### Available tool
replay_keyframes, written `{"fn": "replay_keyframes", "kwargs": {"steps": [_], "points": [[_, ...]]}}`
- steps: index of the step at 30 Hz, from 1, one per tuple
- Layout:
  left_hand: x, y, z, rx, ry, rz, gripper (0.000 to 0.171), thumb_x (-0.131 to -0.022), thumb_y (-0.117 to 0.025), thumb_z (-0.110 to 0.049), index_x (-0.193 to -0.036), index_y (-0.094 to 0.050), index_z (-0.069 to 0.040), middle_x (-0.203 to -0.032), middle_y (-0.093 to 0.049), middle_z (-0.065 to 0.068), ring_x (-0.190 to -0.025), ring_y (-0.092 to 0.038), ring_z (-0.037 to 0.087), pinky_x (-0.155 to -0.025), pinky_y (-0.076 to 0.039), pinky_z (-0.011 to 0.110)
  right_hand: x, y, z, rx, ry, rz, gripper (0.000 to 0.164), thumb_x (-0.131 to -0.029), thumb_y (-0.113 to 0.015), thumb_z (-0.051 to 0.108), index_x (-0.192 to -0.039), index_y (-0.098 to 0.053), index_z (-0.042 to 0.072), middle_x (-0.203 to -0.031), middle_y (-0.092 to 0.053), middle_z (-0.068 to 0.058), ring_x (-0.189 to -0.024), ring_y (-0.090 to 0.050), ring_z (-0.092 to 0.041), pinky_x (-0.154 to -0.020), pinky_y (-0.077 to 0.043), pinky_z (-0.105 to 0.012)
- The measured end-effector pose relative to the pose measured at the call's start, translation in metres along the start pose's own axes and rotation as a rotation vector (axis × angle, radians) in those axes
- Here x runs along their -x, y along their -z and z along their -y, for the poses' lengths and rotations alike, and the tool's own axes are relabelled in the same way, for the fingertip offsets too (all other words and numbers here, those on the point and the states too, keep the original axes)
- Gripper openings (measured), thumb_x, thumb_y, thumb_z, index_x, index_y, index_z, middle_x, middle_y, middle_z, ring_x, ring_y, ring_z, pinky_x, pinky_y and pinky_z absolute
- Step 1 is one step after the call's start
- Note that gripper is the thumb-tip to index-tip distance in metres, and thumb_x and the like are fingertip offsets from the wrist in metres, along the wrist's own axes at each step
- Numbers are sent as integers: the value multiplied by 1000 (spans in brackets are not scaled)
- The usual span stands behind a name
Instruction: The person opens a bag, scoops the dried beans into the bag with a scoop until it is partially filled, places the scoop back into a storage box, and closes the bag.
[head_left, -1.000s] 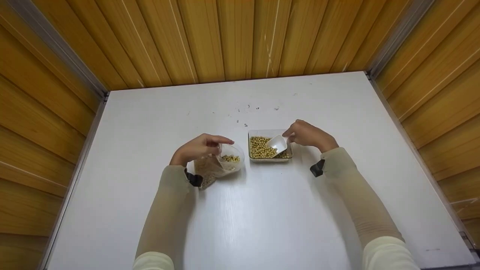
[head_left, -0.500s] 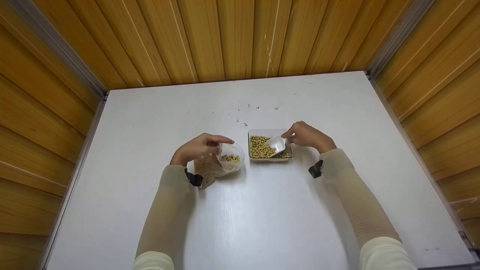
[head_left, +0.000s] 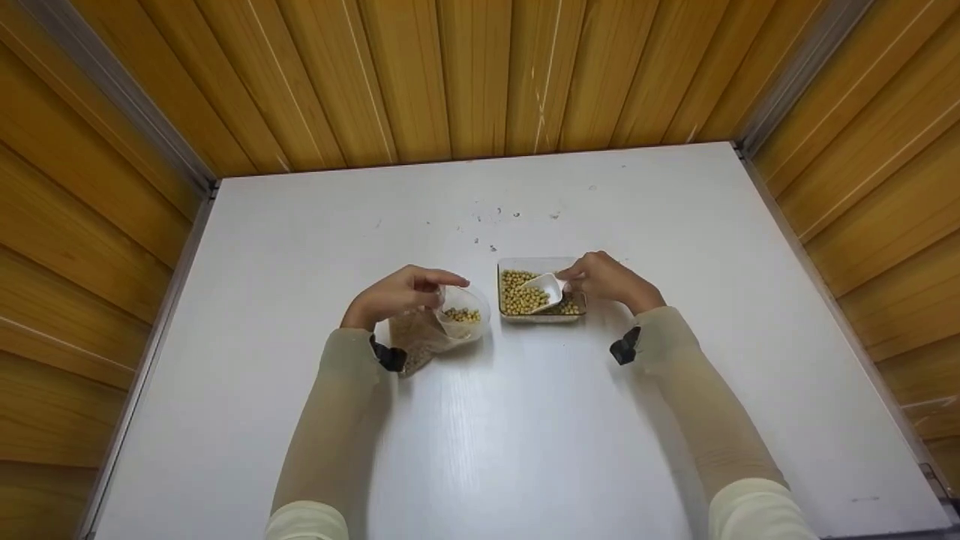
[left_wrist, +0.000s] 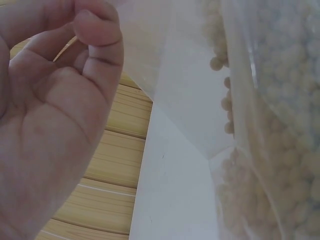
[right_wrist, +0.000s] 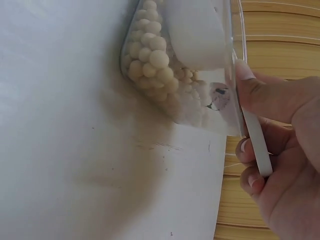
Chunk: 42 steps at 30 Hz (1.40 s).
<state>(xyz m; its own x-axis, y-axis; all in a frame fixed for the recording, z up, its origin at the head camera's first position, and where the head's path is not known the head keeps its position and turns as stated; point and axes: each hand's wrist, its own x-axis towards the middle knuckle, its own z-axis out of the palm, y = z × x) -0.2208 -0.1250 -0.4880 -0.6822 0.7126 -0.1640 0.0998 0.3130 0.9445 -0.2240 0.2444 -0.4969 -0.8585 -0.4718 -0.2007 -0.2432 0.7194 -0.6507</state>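
A clear rectangular container [head_left: 541,319] with pale yellow soybeans [head_left: 515,300] stands mid-table. My right hand [head_left: 606,283] grips the handle of a white scoop [head_left: 555,288], whose bowl lies tilted among the beans; the right wrist view shows fingers and thumb round the handle [right_wrist: 258,146] beside the container wall. To the left, my left hand [head_left: 397,297] holds the edge of a clear plastic bag [head_left: 421,339] with its mouth spread round. More soybeans [head_left: 462,316] show inside it. In the left wrist view the fingers curl at the edge of the bag [left_wrist: 295,165]; their exact contact is partly hidden.
The white table [head_left: 480,435] carries small dark marks [head_left: 493,248] behind the container. Wood-patterned panels [head_left: 480,75] stand along the back and both sides. The bag's mouth and the container are close together, with a narrow gap between.
My right hand has moved slightly left and toward me, bringing the scoop further left in the beans. The left hand and bag stay about where they were.
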Motion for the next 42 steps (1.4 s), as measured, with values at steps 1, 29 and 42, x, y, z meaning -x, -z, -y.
{"fn": "replay_keyframes", "kwargs": {"steps": [1, 29, 42], "points": [[0, 0, 0, 1, 0, -1, 43, -90, -51, -1, -132, -58, -5, -121, -60, 16, -74, -60, 14, -80, -51, 54, 0, -1, -1, -1, 7, -5, 29, -90, -61, 1, -119, -65, -2, -118, -65, -19, -111, -62, -34, -93, -50, -46], [-1, 1, 2, -4, -14, -7, 43, -89, -50, -1, -131, -60, -6, -119, -61, 9, -75, -55, 12, -78, -50, 47, -4, -10, -7, 75, 155, -121, 27, -86, -65, 0, -113, -70, 2, -96, -72, -14, -82, -48, -21, -84, -32, -35], [-2, 0, 3, 9, 5, -12, 44, -90, -50, 2, -129, -63, -14, -133, -56, 17, -77, -50, 14, -72, -49, 32, -6, -10, -8, 33, 70, -54, 30, -93, -59, 6, -122, -66, 5, -102, -68, -14, -82, -32, -20, -82, -28, -37]]}}
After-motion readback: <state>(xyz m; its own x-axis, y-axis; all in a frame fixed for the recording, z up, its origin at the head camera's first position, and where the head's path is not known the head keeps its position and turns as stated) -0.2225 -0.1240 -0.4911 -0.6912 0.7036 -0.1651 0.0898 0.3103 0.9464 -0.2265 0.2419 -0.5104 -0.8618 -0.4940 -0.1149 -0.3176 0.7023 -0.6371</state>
